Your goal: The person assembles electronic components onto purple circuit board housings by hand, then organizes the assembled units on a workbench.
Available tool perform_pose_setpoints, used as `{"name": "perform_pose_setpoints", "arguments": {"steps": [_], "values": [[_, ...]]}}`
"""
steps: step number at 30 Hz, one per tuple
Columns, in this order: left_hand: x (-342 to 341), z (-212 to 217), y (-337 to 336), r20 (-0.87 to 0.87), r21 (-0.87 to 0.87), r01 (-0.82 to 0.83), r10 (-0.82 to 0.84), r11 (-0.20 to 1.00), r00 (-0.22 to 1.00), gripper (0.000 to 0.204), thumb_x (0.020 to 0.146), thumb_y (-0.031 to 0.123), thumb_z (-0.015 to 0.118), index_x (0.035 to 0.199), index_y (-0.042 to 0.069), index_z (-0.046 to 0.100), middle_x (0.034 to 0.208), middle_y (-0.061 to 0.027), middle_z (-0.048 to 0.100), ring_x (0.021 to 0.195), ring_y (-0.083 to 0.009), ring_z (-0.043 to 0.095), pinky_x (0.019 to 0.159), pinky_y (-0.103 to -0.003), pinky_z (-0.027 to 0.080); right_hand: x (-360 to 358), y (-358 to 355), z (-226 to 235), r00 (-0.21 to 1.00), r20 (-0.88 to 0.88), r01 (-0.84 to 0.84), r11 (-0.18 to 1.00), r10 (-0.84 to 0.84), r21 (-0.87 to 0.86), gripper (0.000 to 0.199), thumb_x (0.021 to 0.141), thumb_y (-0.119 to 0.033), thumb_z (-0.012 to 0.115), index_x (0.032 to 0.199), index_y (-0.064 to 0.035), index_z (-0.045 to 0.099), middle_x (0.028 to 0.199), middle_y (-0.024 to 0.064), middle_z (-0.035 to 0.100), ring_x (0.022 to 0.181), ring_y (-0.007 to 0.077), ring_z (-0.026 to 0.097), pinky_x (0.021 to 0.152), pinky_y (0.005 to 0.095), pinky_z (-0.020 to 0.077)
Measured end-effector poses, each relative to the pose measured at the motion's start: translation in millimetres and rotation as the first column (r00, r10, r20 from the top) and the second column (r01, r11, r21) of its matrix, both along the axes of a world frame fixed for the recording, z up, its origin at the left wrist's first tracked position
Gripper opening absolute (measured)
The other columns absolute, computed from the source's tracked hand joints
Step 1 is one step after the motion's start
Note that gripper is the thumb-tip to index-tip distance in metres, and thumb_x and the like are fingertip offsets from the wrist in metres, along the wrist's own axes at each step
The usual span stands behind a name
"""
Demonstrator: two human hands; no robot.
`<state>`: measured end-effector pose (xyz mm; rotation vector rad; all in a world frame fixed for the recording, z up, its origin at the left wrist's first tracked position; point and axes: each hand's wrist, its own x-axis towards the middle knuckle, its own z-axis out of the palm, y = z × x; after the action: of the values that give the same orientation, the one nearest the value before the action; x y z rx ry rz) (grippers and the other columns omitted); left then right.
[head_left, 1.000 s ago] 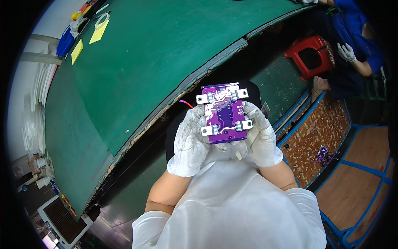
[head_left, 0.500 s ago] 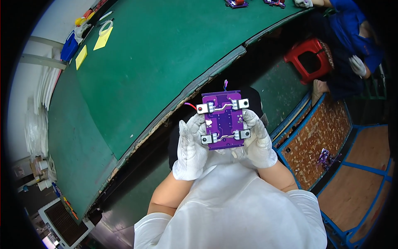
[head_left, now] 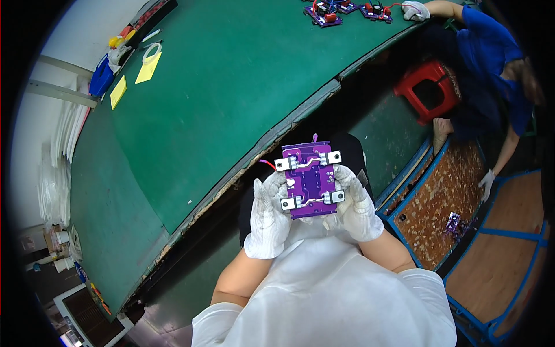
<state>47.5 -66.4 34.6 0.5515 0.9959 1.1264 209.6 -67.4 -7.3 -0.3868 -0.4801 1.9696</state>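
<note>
Between my two white-gloved hands I hold a purple circuit board (head_left: 312, 182) in front of my chest. Its near face carries metal terminals at the four corners, joined in pairs by bent metal strips, with a red wire at its left edge. My left hand (head_left: 270, 211) grips the left edge, thumb side toward the board. The right edge rests in the fingers of my right hand (head_left: 355, 199). Some fingertips are hidden behind the board.
A green-topped table (head_left: 219, 69) runs along the left and far side, bearing several circuit boards (head_left: 324, 16) and yellow pads (head_left: 148, 66). At right, a co-worker in blue (head_left: 491, 52) reaches toward a blue-edged crate (head_left: 436, 220) with a board on it. A red stool (head_left: 425, 92) stands nearby.
The board sits slightly lower in view, still held by both hands. More boards show at the far table edge. The co-worker's lower hand has moved down to the crate.
</note>
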Motion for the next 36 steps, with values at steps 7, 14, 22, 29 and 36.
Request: {"name": "perform_pose_setpoints", "arguments": {"steps": [7,14,22,29,36], "values": [[-10,-19,-8,0.171,0.031,0.032,-0.037,0.999,0.985,0.073,0.092,0.057,0.029,0.134,-0.003,0.031,0.129,-0.0138,0.046,0.117,-0.0225,0.048,0.098,-0.036,0.04,-5,-1,13,0.985,0.173,0.028,1.0,-0.026,-0.01,0.064,0.085,-0.055,0.051,0.127,-0.0084,0.04,0.115,0.0072,0.056,0.1,0.0179,0.058,0.08,0.0344,0.0521],[-9,-12,-5,0.064,0.092,0.028,-0.034,0.995,0.997,0.063,0.097,0.05,0.024,0.128,-0.003,0.039,0.116,-0.0115,0.056,0.103,-0.0176,0.056,0.089,-0.03,0.046,-5,-3,14,0.982,0.185,0.046,0.997,-0.033,-0.067,0.065,0.083,-0.056,0.052,0.126,-0.0087,0.04,0.115,0.0083,0.056,0.101,0.0188,0.058,0.08,0.0344,0.0515],[-9,-8,-8,-0.074,0.118,0.037,-0.029,0.992,0.997,0.066,0.095,0.053,0.027,0.126,-0.003,0.04,0.108,-0.0114,0.059,0.094,-0.0166,0.06,0.08,-0.027,0.05,-6,-5,17,0.995,0.096,0.026,0.999,-0.024,-0.03,0.058,0.085,-0.05,0.054,0.123,-0.0082,0.044,0.117,0.0081,0.055,0.104,0.0194,0.056,0.085,0.0358,0.0497],[-10,-3,-4,-0.472,0.301,0.118,0.04,0.946,0.881,0.026,0.091,0.016,0.053,0.111,-0.001,0.054,0.098,-0.0092,0.062,0.086,-0.0179,0.061,0.077,-0.03,0.049,-7,-6,29,0.995,0.099,0.01,0.995,-0.001,-0.097,0.058,0.083,-0.048,0.058,0.123,-0.0075,0.045,0.119,0.0078,0.054,0.107,0.0202,0.055,0.088,0.0366,0.049],[-9,27,-4,-0.462,0.184,0.164,-0.062,0.969,0.885,0.038,0.083,0.01,0.062,0.114,-0.007,0.049,0.095,-0.0118,0.061,0.085,-0.0167,0.059,0.079,-0.029,0.046,3,-11,20,0.907,0.408,-0.083,0.994,0.105,-0.072,0.065,0.086,-0.047,0.057,0.125,0.0011,0.039,0.107,0.0099,0.058,0.083,0.013,0.06,0.07,0.024,0.0502]]}}
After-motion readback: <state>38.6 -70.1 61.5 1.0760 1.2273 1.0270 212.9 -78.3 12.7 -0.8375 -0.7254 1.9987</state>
